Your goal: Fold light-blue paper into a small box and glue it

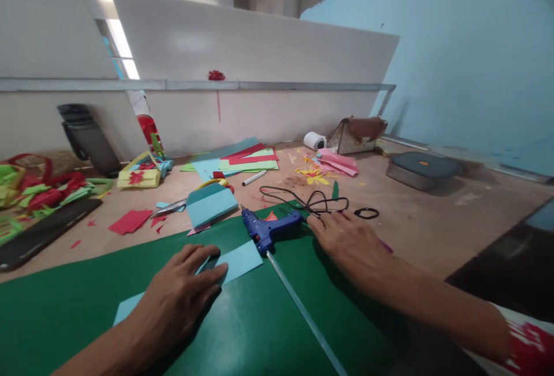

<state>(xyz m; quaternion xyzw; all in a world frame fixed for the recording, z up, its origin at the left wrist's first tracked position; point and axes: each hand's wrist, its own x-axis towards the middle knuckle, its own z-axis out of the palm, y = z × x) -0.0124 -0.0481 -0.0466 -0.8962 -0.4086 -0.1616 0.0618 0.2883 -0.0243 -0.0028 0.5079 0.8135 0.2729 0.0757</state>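
My left hand [184, 286] is closed on a light blue paper strip [244, 260] above the green mat [78, 289], its fingers and thumb pressed against the strip. Just beyond the strip's right end lies a blue glue gun [268, 229], nozzle to the left, with a long clear glue stick [303, 309] running from its back toward me. My right hand [346, 243] is beside the gun's handle, at the tangled black cord [315, 203]. Its fingers are bent downward, and their tips are mostly hidden, so what they grip is unclear.
Behind the mat lie a folded blue paper piece [212, 206], scissors [171, 207], red paper [130, 221], a white marker [254, 178] and coloured sheets [251, 160]. A phone [47, 235] and bottle [89, 139] are left; a lidded container [419, 171] and handbag [359, 134] are right.
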